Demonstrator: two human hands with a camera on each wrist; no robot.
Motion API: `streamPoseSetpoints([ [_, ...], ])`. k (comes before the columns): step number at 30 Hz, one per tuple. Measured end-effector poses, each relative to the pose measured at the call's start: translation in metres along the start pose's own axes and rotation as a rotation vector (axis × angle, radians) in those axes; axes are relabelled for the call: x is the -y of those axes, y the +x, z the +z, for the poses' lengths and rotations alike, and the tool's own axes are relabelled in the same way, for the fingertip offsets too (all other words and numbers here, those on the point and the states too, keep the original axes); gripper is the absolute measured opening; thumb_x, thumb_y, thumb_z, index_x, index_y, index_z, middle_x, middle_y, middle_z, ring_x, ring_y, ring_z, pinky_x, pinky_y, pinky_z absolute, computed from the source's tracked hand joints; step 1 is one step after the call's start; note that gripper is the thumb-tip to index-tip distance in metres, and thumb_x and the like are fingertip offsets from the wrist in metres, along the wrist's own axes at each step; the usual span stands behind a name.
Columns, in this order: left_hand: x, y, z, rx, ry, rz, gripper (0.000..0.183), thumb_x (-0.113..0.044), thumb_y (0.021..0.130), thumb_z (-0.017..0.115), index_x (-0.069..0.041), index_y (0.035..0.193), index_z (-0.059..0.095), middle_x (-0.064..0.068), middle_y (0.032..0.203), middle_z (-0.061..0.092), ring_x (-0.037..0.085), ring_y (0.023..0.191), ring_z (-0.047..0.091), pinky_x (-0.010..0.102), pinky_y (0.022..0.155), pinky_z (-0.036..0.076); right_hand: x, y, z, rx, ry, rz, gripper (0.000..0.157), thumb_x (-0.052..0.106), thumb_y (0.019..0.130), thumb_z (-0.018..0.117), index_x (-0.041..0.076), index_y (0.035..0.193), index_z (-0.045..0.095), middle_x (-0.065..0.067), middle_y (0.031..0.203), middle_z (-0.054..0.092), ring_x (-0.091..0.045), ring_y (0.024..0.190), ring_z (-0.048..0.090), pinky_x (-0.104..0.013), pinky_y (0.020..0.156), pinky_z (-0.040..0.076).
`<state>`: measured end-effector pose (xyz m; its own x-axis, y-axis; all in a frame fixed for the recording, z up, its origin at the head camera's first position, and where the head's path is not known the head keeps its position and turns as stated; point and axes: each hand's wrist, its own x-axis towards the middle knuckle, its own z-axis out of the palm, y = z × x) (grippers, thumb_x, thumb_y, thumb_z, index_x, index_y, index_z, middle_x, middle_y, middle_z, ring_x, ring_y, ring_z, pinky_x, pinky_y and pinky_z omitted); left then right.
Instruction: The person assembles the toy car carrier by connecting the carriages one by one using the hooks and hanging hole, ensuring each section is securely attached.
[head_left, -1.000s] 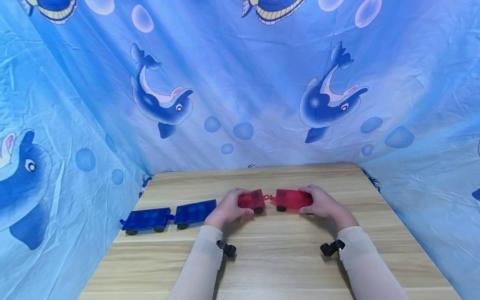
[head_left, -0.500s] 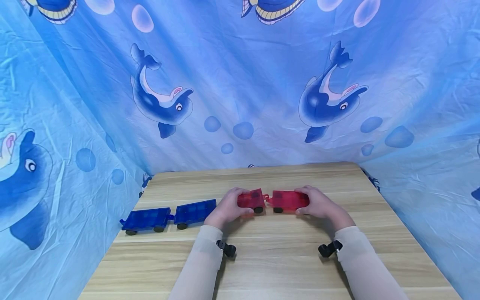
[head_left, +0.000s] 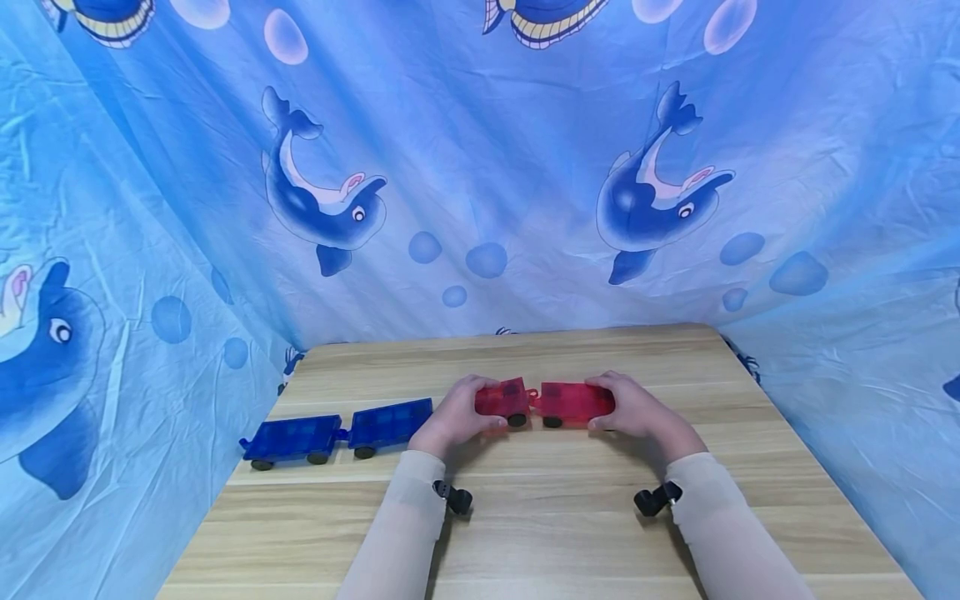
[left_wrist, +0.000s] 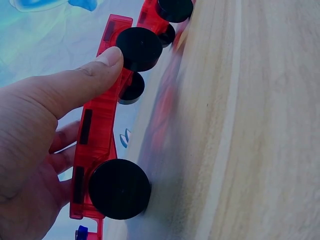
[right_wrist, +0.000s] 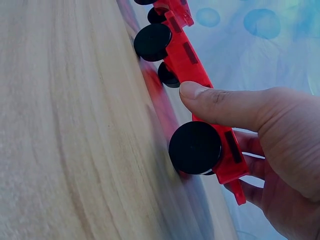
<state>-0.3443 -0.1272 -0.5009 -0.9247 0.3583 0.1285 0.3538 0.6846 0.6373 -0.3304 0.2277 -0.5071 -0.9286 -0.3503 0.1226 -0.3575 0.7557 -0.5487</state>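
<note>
My left hand (head_left: 453,418) grips a see-through red toy train car (head_left: 502,400) with black wheels, thumb on the near side and fingers behind. A second red train car (head_left: 573,402) is held the same way by my right hand (head_left: 633,407). Between them, the ring on the left car's end overlaps the hook on the right car in the head view. Two blue train cars (head_left: 295,437) stand coupled in a row to the left, the nearer-to-hand blue car (head_left: 392,423) partly behind my left hand. At the left red car's other end, a bit of blue coupling (left_wrist: 81,232) shows.
The cars stand on a wooden table (head_left: 540,525). A blue cloth (head_left: 480,167) printed with dolphins hangs behind the table and along both sides. A black wrist camera (head_left: 453,498) is strapped at each sleeve.
My right hand has slid its red car leftward, closing the gap to the other red car until the couplings overlap. The left hand and the blue cars have stayed put.
</note>
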Motion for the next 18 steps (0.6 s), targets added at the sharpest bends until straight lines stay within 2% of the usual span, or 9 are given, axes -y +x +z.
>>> streamPoseSetpoints([
  [18,-0.0001,0.0003,0.0007,0.012,0.002,-0.012,0.069,-0.034,0.082,0.093,-0.021,0.143,0.064,0.0,0.14,0.057,0.024,0.122,0.058,0.046,0.102,0.054,0.0003,0.0014,0.001,-0.004,0.009,-0.004,0.083,0.024,0.078,0.095,0.003,0.149,0.057,-0.013,0.136,0.06,-0.034,0.126,0.056,-0.056,0.108,0.045],
])
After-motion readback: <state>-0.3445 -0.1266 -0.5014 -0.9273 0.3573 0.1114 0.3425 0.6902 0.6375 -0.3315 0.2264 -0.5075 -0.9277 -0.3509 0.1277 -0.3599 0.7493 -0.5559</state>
